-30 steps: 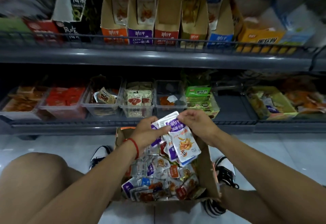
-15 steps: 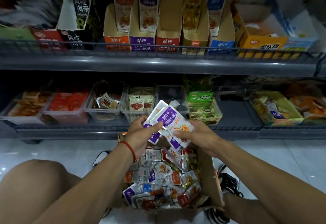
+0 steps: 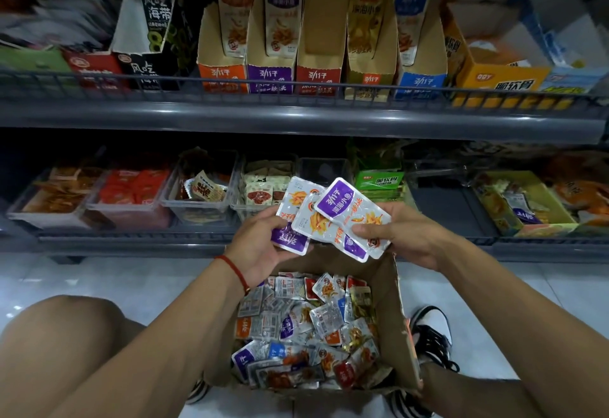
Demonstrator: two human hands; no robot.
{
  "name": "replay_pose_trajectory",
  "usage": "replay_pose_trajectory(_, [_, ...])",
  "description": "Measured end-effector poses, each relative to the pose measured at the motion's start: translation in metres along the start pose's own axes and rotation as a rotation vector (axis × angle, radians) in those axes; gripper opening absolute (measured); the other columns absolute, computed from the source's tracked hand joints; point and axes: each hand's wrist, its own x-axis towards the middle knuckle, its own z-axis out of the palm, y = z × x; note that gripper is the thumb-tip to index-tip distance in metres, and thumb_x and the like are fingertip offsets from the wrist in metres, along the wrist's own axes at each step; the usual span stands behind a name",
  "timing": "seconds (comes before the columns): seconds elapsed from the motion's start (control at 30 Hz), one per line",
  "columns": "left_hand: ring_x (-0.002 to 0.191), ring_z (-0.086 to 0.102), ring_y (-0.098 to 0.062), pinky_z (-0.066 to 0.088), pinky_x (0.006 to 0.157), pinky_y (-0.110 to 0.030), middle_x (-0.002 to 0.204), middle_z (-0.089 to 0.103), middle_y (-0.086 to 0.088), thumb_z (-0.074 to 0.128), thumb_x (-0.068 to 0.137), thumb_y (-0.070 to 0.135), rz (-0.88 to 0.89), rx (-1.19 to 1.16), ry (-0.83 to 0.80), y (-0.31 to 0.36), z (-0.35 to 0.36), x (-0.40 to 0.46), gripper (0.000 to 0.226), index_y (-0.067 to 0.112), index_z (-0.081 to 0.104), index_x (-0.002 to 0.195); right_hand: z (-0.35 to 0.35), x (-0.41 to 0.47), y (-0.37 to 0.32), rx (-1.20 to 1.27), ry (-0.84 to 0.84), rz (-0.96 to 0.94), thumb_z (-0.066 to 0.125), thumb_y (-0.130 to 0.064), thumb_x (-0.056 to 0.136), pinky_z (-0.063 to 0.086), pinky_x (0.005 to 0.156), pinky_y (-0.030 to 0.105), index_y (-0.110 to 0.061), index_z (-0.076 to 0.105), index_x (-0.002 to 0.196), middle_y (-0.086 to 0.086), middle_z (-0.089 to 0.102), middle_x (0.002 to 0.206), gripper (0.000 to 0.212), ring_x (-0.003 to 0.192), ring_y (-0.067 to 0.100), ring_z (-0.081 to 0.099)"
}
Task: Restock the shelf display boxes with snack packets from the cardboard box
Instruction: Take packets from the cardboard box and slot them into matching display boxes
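A fanned bunch of purple-and-white snack packets (image 3: 333, 216) is held above the open cardboard box (image 3: 393, 302). My left hand (image 3: 260, 246) grips the bunch's left end, and my right hand (image 3: 402, 236) pinches its right end with the thumb on top. The box on the floor holds several mixed packets (image 3: 306, 328) in purple, red, orange and blue. On the upper shelf stand tall display boxes: orange (image 3: 222, 78), purple (image 3: 270, 79), red (image 3: 318, 79), gold (image 3: 370, 83) and blue (image 3: 420, 83). The red one shows no packets.
The upper shelf's wire rail (image 3: 296, 88) runs in front of the display boxes. Clear plastic bins (image 3: 194, 206) of other snacks line the lower shelf. My knee (image 3: 66, 335) is at the lower left and a shoe (image 3: 431, 335) sits right of the box.
Both hands have lifted the purple packets higher above the box and spread them into a fan. The view has tilted up slightly toward the shelves.
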Motion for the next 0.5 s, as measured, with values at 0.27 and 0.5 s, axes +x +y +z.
replay_pose_trajectory(0.27, [0.093, 0.076, -0.026, 0.064, 0.071, -0.044, 0.112, 0.075, -0.014, 0.054, 0.101, 0.003, 0.045, 0.0, 0.009, -0.001, 0.004, -0.002, 0.029, 0.015, 0.061, 0.126, -0.005, -0.007, -0.003, 0.008, 0.028, -0.037, 0.074, -0.012, 0.089, 0.059, 0.088, 0.039, -0.012, 0.071, 0.118, 0.008, 0.077, 0.109, 0.029, 0.101, 0.026, 0.074])
replay_pose_trajectory(0.5, [0.103, 0.072, -0.029, 0.062, 0.081, -0.046, 0.118, 0.073, -0.014, 0.058, 0.099, 0.012, 0.034, -0.058, -0.029, -0.003, 0.012, -0.006, 0.031, 0.015, 0.06, 0.13, 0.013, -0.006, 0.001, 0.185, 0.156, -0.091, 0.072, -0.01, 0.09, 0.061, 0.081, 0.04, -0.009, 0.068, 0.117, 0.009, 0.077, 0.109, 0.028, 0.098, 0.025, 0.075])
